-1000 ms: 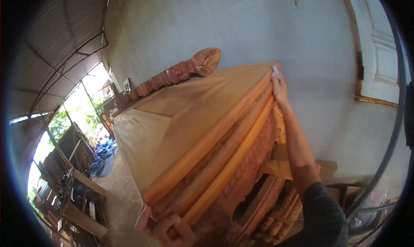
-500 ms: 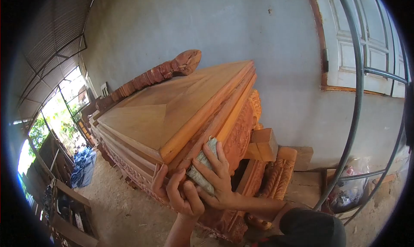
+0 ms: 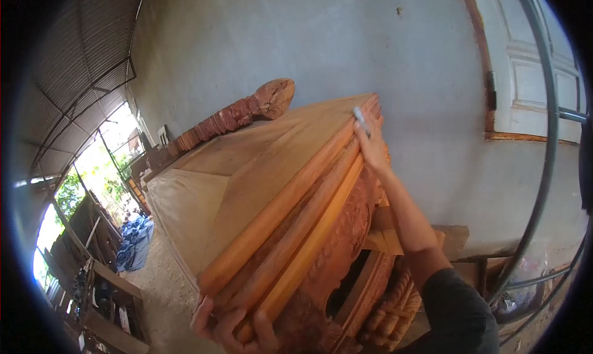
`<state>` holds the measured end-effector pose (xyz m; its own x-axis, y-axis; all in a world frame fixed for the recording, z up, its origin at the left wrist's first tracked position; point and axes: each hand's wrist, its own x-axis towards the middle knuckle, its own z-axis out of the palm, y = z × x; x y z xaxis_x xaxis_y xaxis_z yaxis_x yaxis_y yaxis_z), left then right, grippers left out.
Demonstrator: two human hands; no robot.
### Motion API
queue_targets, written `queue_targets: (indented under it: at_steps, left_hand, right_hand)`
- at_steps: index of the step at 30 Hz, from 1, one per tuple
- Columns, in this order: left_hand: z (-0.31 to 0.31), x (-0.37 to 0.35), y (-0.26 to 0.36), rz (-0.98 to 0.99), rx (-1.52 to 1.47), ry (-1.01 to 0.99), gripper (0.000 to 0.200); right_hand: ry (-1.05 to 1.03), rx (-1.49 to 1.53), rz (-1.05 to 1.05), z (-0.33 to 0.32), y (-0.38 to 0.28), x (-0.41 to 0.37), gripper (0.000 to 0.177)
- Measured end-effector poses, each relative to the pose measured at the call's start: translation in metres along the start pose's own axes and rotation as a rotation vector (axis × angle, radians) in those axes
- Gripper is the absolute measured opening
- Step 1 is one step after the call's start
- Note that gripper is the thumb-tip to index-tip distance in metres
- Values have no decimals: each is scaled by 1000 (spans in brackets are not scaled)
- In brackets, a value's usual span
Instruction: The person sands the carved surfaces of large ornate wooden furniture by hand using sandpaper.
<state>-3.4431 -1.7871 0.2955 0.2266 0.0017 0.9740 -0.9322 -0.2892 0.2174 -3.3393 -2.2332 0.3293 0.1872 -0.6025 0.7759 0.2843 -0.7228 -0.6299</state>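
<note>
Right hand (image 3: 372, 147) pinches folded sandpaper (image 3: 361, 120) against the moulding (image 3: 296, 230) at its far end; my left hand (image 3: 231, 330) curls round its near corner, bracing. Sanding seems under way; the next stroke needs even pressure along the groove

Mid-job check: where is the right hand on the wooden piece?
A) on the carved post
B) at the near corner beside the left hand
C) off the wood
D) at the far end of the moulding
D: the right hand presses the sandpaper on the far end of the moulding; the left hand grips the near corner.
</note>
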Motion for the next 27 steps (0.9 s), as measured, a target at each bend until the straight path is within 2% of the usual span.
queue_targets:
  at_steps: [5, 7, 9, 11, 12, 13, 15, 17, 18, 20, 22, 23, 25, 26, 27]
  left_hand:
    - [-22, 17, -9, 276, 308, -233, 15]
    - [-33, 25, -4, 316, 394, -352, 9]
    - [-35, 29, -5, 340, 459, -389, 10]
    - [-31, 20, -17, 378, 460, -266, 9]
    - [-28, 15, -24, 417, 448, -126, 8]
    - [-25, 10, -29, 415, 452, -137, 8]
    - [-18, 3, -39, 340, 326, -37, 11]
    - [-13, -5, -44, 251, 192, 58, 16]
    - [-13, -9, -43, 199, 125, 103, 19]
    - [2, -1, -32, 132, 79, 123, 16]
    - [-4, 2, -18, 56, 50, 141, 14]
    - [-16, 6, -11, 116, 276, 10, 13]
    - [-23, 7, -7, 170, 496, -134, 13]
    - [-16, 6, -13, 167, 366, -78, 12]
    - [-13, 6, -16, 168, 232, -20, 11]
  right_hand:
    - [42, 84, 44, 8, 113, 90, 58]
    - [41, 155, 87, 7, 134, 108, 58]
    - [39, 219, 138, 5, 139, 107, 58]
    - [31, 470, 283, -1, 127, 103, 64]
    - [72, 417, 354, 1, 130, 104, 60]
    - [69, 417, 366, 5, 135, 105, 60]
    - [145, 384, 419, 12, 145, 97, 62]
    - [146, 323, 376, 12, 143, 74, 64]
    - [174, 271, 288, 11, 133, 55, 65]
    - [264, 214, 179, 11, 83, 7, 61]
    - [187, 230, 169, 3, 48, -39, 57]
    - [129, 273, 132, 2, 36, -61, 53]
    - [94, 330, 166, 17, 39, -112, 47]
    - [154, -107, -14, 26, 42, -144, 45]
    - [152, -66, -39, 19, 12, -169, 43]
